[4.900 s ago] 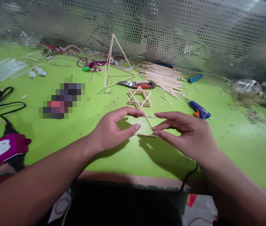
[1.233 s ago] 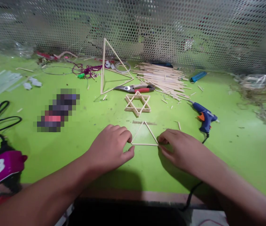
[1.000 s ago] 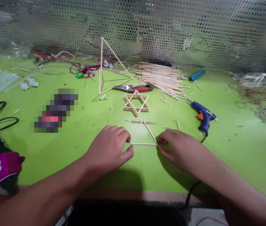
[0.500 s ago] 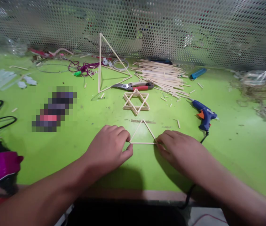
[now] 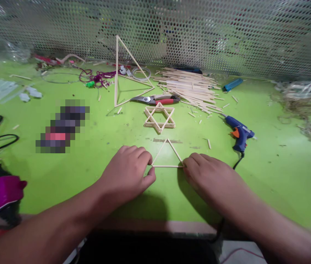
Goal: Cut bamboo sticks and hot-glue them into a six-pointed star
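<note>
Apparently, left hand (image 5: pixel 125 172), right hand (image 5: pixel 207 176), fingers (image 5: pixel 147 158) pinching stick triangle (image 5: pixel 168 166), star (image 5: pixel 159 126) just beyond

Stick triangle (image 5: pixel 168 166), near: bare wood, matt, slightly rough; same w/ stick star (image 5: pixel 167 125) & stick pile (image 5: pixel 188 86), far right. Counter (image 5: pixel 268 179): smooth, semi-glossy green surface. Far side: shiny perforated metal sheet (image 5: pixel 199 36). Glue gun (image 5: pixel 239 132), right: glossy blue plastic. Snips (image 5: pixel 155 99): steel blades, red plastic handles.
</note>
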A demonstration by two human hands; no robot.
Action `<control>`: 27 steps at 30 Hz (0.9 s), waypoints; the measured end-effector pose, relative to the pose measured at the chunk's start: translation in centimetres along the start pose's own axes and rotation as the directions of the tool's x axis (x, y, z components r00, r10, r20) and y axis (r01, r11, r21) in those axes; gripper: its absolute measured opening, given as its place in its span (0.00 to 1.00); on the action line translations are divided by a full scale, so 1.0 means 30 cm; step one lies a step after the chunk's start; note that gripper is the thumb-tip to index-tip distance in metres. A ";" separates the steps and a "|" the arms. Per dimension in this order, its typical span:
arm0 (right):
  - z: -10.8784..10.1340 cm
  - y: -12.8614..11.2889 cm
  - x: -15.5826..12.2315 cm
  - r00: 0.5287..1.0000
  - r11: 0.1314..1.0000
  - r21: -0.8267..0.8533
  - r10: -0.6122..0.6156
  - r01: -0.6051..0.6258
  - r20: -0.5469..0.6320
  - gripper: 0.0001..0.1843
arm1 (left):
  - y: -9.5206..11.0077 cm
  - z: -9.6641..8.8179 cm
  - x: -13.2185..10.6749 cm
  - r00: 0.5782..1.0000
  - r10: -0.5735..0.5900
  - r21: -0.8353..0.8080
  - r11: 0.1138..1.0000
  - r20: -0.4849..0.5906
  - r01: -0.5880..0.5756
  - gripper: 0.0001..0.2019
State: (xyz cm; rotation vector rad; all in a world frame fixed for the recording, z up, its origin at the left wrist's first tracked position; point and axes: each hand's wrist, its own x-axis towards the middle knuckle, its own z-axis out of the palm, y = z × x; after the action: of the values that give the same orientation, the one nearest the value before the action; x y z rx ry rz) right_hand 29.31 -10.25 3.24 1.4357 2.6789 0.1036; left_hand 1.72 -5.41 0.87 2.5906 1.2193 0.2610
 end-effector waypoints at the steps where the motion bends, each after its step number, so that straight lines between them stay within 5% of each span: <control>1: -0.003 -0.002 0.001 1.000 1.000 -0.008 -0.005 0.005 -0.004 0.10 | 0.001 0.000 -0.001 1.000 0.001 0.001 1.000 -0.001 -0.001 0.04; 27: -0.022 -0.018 0.007 1.000 0.998 -0.057 -0.004 0.004 -0.007 0.12 | 0.009 0.015 -0.001 0.998 0.009 0.061 0.998 -0.061 -0.005 0.02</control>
State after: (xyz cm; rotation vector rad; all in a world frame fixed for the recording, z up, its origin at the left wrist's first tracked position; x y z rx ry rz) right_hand 28.66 -10.38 3.83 1.4158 2.6613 0.1833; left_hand 2.01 -5.68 0.52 2.6577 1.2579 0.3118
